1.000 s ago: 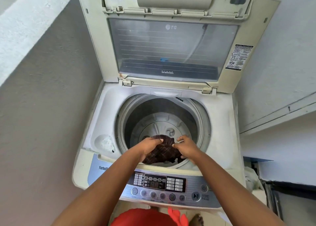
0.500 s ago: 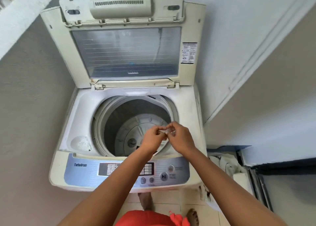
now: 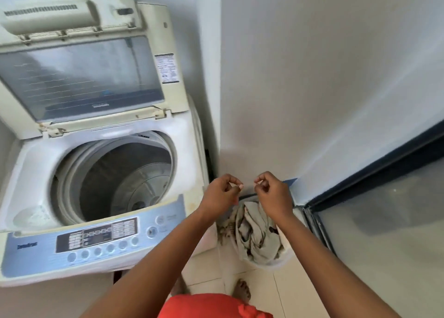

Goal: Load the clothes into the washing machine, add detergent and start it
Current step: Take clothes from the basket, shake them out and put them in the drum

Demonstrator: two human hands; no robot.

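Two hands: both raised in the air to the right of the washer, level with each other and a small gap apart, holding nothing that can be made out.
Left hand (image 3: 222, 194): fingers curled in loosely, thumb and forefinger tips pinched together and pointing toward the other hand.
Right hand (image 3: 272, 194): same pose, fingers folded, thumb and forefinger tips meeting and pointing back at the left hand; whether anything thin is caught between the tips cannot be told.
Clothes (image 3: 254, 233): a crumpled pale grey-beige heap directly beneath the fingers, lying in a white basket (image 3: 276, 265) on the floor; the right wrist crosses over its top edge.
Washing machine (image 3: 189, 149): to the left of the fingers, its right front corner just beside the left wrist.
Lid (image 3: 81, 77): swung up and standing open, beyond the fingers and to their left.
Drum (image 3: 120, 173): open, left of the fingers; blurred, with only its metal wall and base plate clear.
Control panel (image 3: 96, 238): along the front edge, below and left of the fingers, under the left forearm's line.
Wall (image 3: 312, 77): plain white, straight ahead of the fingertips.
Glass door (image 3: 384, 221): dark-framed, right of the right hand.
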